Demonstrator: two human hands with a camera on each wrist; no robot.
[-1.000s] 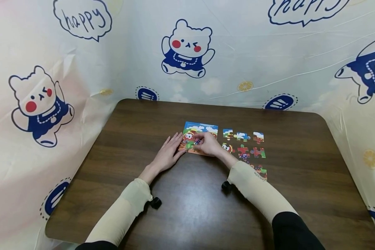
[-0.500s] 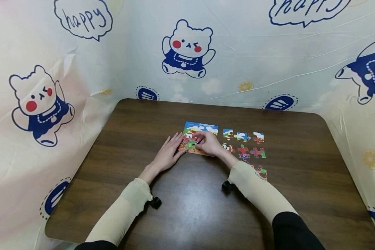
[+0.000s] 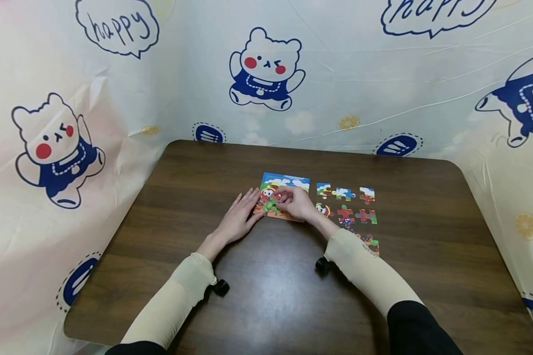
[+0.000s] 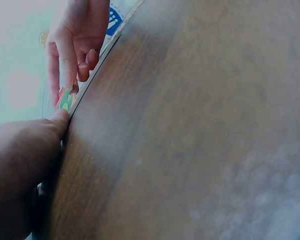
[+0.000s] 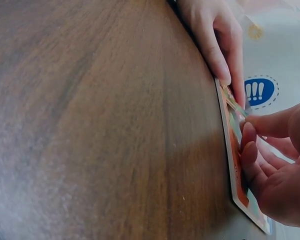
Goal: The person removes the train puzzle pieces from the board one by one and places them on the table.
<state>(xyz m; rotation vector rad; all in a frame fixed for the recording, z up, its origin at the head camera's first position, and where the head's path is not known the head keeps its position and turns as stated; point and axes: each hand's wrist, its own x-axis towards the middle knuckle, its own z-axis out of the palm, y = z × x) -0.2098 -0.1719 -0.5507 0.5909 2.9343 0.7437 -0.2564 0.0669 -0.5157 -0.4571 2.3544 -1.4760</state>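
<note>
A colourful jigsaw puzzle board (image 3: pixel 286 178) lies flat on the brown table, with a blue sky along its far edge. My left hand (image 3: pixel 240 217) rests on the board's left edge, fingers stretched out and thumb on its near corner. Over the middle of the board, my right hand (image 3: pixel 294 203) pinches a puzzle piece (image 5: pixel 236 106) between thumb and fingertips. That piece is tilted up from the board in the right wrist view. In the left wrist view a bit of green (image 4: pixel 66 99) shows under the right fingertips. The right hand hides much of the board's right side.
Right of the board lie several loose pieces in rough rows, among them a sky piece (image 3: pixel 344 194), a red piece (image 3: pixel 345 213) and a red-green piece (image 3: pixel 366 216). My right forearm partly covers the nearest row. A printed cloth (image 3: pixel 266 123) stands behind the table (image 3: pixel 182 167).
Both arms stay almost still. The right fingertips shift slightly over the board, and the dark purple patch seen beside them earlier no longer shows.
</note>
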